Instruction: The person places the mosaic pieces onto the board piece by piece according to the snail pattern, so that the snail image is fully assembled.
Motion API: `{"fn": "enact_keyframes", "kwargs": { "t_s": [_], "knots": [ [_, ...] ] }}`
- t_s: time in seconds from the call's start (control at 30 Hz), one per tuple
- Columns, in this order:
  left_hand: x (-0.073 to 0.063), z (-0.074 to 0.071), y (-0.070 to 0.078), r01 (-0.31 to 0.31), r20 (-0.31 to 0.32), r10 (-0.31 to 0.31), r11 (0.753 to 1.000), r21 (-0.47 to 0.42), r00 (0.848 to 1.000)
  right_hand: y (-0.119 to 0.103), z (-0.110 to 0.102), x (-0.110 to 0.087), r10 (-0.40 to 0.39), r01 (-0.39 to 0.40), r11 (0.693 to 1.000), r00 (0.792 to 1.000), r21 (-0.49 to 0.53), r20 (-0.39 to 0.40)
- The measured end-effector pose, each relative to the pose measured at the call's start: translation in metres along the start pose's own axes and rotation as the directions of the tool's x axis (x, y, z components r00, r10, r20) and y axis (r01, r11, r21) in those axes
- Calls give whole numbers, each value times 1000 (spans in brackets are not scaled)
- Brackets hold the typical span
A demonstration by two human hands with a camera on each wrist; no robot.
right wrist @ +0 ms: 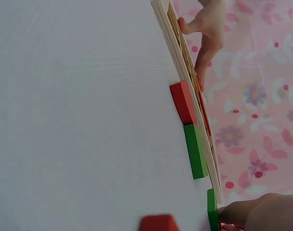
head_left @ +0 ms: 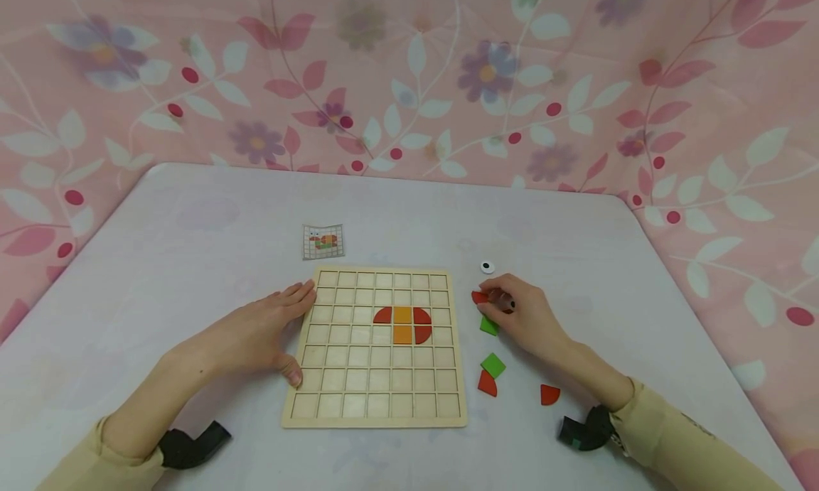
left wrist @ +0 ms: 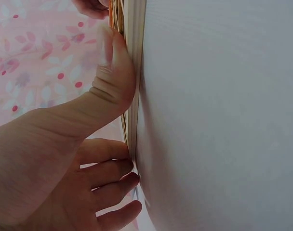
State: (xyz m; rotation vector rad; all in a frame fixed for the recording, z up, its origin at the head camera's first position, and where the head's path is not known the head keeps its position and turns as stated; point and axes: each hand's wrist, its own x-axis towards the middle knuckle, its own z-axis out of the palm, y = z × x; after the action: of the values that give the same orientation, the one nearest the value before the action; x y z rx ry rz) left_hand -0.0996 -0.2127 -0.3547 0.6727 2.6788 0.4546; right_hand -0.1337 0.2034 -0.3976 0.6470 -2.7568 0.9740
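A wooden grid board [head_left: 377, 420] lies on the table with red quarter-circle pieces [head_left: 422, 315] and two orange squares [head_left: 402, 334] set in it. My left hand [head_left: 249, 332] rests along its left edge, fingers extended and thumb against the rim. To the board's right, my right hand [head_left: 527, 310] pinches a red quarter-circle piece [head_left: 478, 297] between thumb and index finger. A green piece [head_left: 489, 325] lies just below those fingertips. Partly covered by the right hand is an eye piece [head_left: 510, 305]; another eye piece [head_left: 488, 267] lies beyond it.
A small pattern card [head_left: 323, 241] with a coloured picture lies behind the board. Nearer me on the right are a green square [head_left: 493, 365], a red quarter-circle touching it [head_left: 488, 384] and another red quarter-circle [head_left: 549, 394]. A floral curtain [head_left: 409, 72] hangs behind the table.
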Motion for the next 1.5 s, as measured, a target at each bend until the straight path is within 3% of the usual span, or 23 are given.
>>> {"fn": "enact_keyframes", "kwargs": {
  "t_s": [0.27, 0.57, 0.87, 1.23, 1.5],
  "knots": [
    [0, 0, 0, 3, -2, -3, 1000, -5, 1000, -19, 3, -2, 27, -32, 995, 998, 89, 62],
    [0, 1, -1, -6, -7, 6, 1000, 0, 1000, -43, 24, -1, -146, 134, 975, 988, 177, 57],
    [-1, 1, -2, -18, -13, 18, 1000, 0, 1000, -67, 45, 1, -208, 162, 949, 966, 269, 152],
    [1, 1, -2, -12, -8, 12, 1000, 12, 1000, -87, 59, 9, -305, 265, 931, 943, 253, 133],
    [1, 2, -3, -16, -10, 17, 1000, 15, 1000, -97, 66, 13, -291, 261, 944, 947, 203, 135]
  ]
}}
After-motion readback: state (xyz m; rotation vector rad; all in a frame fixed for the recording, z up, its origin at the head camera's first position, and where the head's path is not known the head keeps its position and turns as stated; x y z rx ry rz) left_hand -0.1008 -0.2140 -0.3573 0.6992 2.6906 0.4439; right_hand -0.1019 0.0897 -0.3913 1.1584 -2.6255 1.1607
